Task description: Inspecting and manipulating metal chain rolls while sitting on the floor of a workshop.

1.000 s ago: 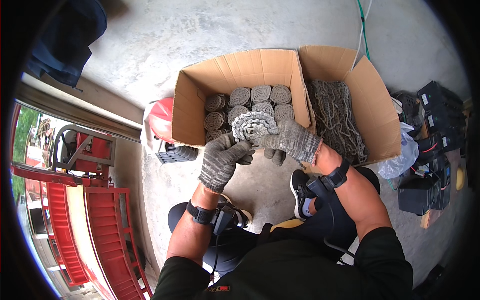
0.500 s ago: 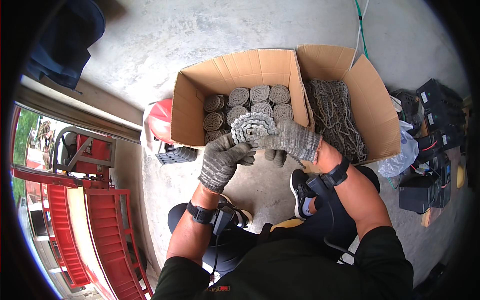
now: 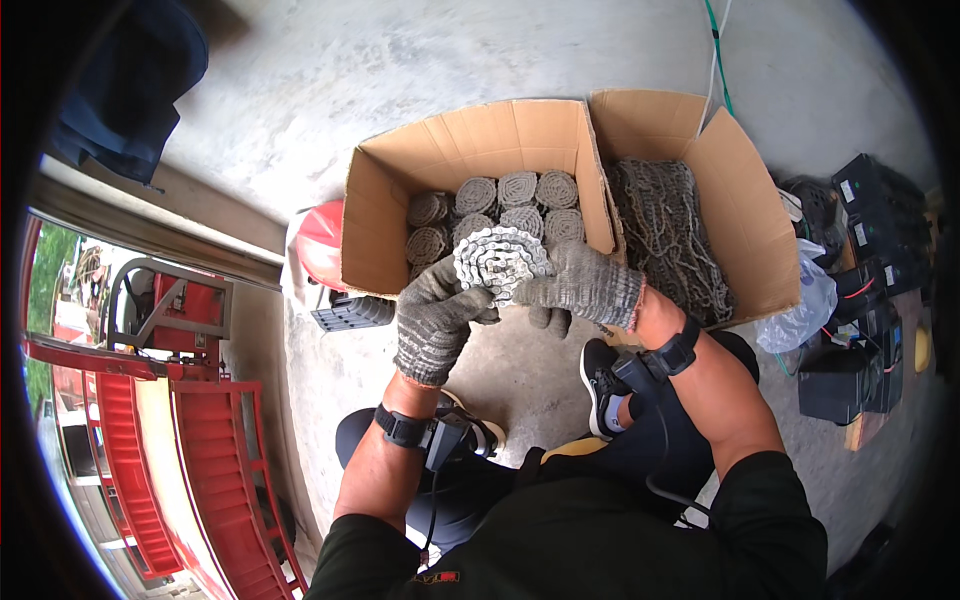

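Note:
Between my hands is a roller chain (image 3: 492, 258) wound into a flat spiral coil, held up in front of the near edge of a cardboard box (image 3: 465, 125). My left hand (image 3: 437, 318), in a grey knitted glove, is closed on the coil's left and lower edge. My right hand (image 3: 580, 283), gloved alike, grips the coil's right side. Inside the box, several rolled chains (image 3: 517, 189) stand in rows behind the coil. A second cardboard box (image 3: 748, 215) at the right holds long chains (image 3: 668, 235) laid loose in strands.
A red rounded object (image 3: 321, 244) and a black ribbed case (image 3: 352, 312) lie left of the boxes. Black batteries (image 3: 838, 384) and a clear plastic bag (image 3: 806, 303) are at the right. My shoe (image 3: 600, 385) rests below the boxes. A red vehicle (image 3: 215, 470) stands beyond the doorway.
The coil has shifted slightly left in my hands and looks more tightly wound. The chain tail that hung below my right hand is less visible.

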The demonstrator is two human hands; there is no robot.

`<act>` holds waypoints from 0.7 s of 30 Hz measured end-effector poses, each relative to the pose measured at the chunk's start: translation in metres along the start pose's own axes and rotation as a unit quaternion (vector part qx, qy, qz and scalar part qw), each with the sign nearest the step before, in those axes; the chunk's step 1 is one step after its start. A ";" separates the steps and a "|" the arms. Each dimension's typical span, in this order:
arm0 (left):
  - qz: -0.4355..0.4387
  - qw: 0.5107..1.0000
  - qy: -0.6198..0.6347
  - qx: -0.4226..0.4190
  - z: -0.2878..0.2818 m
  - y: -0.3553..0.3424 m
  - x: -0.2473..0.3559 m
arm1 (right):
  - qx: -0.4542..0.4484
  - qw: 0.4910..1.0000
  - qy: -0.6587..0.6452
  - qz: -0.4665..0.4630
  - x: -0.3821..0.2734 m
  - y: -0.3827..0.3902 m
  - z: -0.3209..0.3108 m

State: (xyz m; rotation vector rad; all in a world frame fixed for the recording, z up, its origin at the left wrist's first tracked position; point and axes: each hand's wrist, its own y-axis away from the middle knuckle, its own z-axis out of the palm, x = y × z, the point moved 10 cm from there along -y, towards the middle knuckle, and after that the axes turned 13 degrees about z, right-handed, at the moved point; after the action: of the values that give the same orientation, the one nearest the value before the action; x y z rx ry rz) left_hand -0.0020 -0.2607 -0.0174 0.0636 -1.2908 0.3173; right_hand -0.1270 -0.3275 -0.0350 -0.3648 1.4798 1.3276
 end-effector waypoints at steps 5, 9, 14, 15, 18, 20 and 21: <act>0.026 0.999 -0.006 0.027 -0.001 0.000 0.000 | 0.008 1.000 -0.017 -0.004 0.000 0.001 0.001; 0.043 0.998 -0.026 0.050 0.000 -0.003 0.008 | 0.008 0.999 -0.040 -0.015 0.007 -0.008 -0.002; 0.038 0.998 0.013 0.048 -0.002 -0.002 0.006 | 0.015 0.999 -0.033 -0.011 0.001 -0.001 0.000; 0.017 0.999 0.009 0.032 -0.004 -0.001 0.000 | 0.016 1.000 -0.024 -0.006 0.001 0.001 0.000; -0.030 0.999 0.000 0.015 -0.009 0.002 -0.013 | 0.020 0.999 0.019 0.025 0.007 -0.002 -0.003; -0.048 0.998 -0.032 0.008 -0.008 0.003 -0.016 | 0.014 0.999 0.021 0.026 0.012 -0.005 -0.004; -0.048 0.998 -0.032 0.008 -0.009 0.003 -0.016 | 0.007 0.999 0.024 0.025 0.013 -0.007 -0.003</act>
State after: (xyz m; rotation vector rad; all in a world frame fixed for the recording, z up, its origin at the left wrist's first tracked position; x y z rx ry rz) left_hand 0.0022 -0.2593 -0.0352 0.1506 -1.3438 0.2453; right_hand -0.1280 -0.3274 -0.0499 -0.3551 1.5469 1.3556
